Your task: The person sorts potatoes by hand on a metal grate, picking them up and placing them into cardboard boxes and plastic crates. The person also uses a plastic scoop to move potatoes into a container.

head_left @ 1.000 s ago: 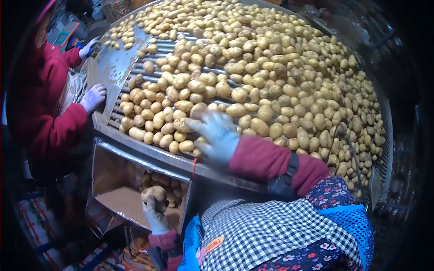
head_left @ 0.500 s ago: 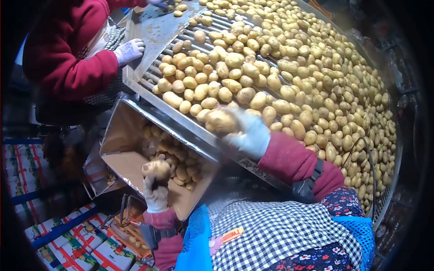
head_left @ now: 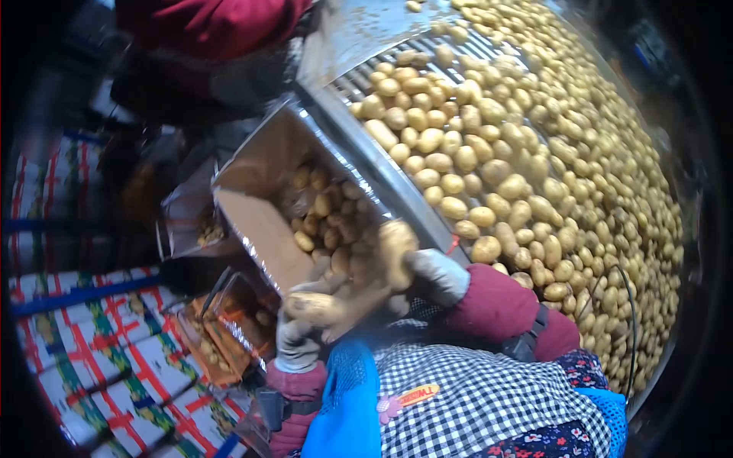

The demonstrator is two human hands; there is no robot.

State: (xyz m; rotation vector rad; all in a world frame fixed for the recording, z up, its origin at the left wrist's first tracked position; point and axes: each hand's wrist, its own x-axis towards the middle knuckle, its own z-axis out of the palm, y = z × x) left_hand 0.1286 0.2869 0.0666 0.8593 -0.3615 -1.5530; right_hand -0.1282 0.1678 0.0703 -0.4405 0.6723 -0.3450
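Observation:
My left hand (head_left: 296, 347), in a grey glove, is closed around a potato (head_left: 314, 308) at the near edge of an open cardboard box (head_left: 263, 237). My right hand (head_left: 440, 276), gloved too, grips another potato (head_left: 398, 248) over the box's right side; motion blurs it. Inside the box lies a heap of potatoes (head_left: 336, 221), partly hidden behind my hands. Beside the box runs the metal edge (head_left: 389, 172) of a sorting table with many loose potatoes (head_left: 527, 187) on its roller bars.
A co-worker's red sleeve (head_left: 221, 27) reaches in at the top left. Left of the box stands a plastic-lined container (head_left: 179, 221). An orange crate (head_left: 200, 347) holds a few potatoes. Stacked white cartons (head_left: 114, 404) with red tape fill the lower left.
My right hand has moved from the sorting table to the box with its potato. My left hand is lower, by the box's near edge. The view has shifted; the co-worker's gloved hands are out of sight.

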